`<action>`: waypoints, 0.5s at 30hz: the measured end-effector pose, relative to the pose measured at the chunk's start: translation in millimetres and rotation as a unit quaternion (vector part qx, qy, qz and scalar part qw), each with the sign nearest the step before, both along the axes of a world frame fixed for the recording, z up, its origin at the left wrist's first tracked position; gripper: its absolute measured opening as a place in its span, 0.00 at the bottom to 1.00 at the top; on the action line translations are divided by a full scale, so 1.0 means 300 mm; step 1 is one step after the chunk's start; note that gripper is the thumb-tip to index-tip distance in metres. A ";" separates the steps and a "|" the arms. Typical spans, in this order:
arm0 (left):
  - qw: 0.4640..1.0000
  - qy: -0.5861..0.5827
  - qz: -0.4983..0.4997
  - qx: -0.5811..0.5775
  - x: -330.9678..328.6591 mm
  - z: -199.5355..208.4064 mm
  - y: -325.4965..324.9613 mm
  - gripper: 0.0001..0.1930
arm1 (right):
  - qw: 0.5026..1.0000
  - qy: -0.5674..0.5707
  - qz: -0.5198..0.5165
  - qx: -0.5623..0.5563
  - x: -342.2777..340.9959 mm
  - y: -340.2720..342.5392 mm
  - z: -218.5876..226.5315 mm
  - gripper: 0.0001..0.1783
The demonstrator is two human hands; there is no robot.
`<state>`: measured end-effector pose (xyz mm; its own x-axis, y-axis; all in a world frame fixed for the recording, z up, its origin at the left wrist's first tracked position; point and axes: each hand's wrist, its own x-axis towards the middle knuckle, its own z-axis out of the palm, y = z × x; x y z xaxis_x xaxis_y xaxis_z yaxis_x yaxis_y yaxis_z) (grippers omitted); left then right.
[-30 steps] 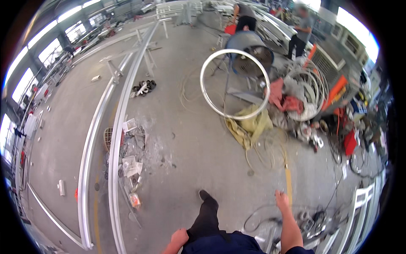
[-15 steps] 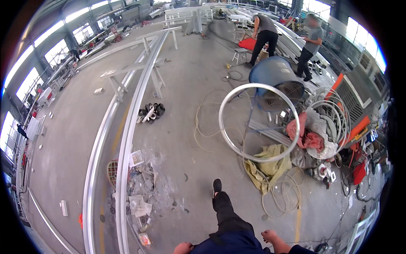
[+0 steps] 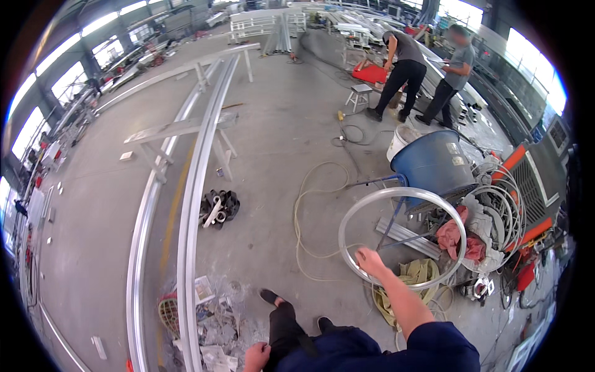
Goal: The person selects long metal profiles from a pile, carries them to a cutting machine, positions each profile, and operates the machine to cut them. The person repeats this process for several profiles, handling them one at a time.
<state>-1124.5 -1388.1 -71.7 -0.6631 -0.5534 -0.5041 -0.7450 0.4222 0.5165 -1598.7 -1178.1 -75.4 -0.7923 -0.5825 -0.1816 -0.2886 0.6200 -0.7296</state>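
head view: can see the big silvery ring [image 3: 406, 193] mostly right of the curled right hand [image 3: 370, 261], way nearer than the left hand [image 3: 257, 356], but can't tell if pinching its rim

Open floor [image 3: 266, 136] between the long metal profiles [image 3: 188, 248] and my right hand [image 3: 370, 261]. Ring [image 3: 403, 192] rim's right at my fingers, contact unclear; blue drum fan [image 3: 427, 161] blocks beyond.

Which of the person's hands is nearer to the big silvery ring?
Right. The right hand overlaps the silvery ring in view at lower left, contact unclear; the left hand is well away, lower and farther left.
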 end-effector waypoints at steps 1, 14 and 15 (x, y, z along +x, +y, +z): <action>1.000 0.004 -0.012 0.003 -0.047 -0.047 -0.074 0.17 | 1.000 -0.003 -0.004 0.000 -0.065 -0.115 0.014 0.13; 0.999 -0.029 -0.029 -0.007 -0.737 -0.091 -1.350 0.18 | 0.973 -0.077 0.070 0.205 -0.435 -0.898 -0.086 0.19; 0.998 -0.045 -0.050 0.009 -0.799 -0.111 -1.424 0.19 | 0.972 -0.105 0.021 0.208 -0.485 -0.937 -0.088 0.19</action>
<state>-1364.1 -1815.4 -105.1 -0.6662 -0.4764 -0.5737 -0.7431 0.4884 0.4574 -1744.1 -1459.3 -101.7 -0.6893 -0.4553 -0.5635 -0.1928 0.8651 -0.4631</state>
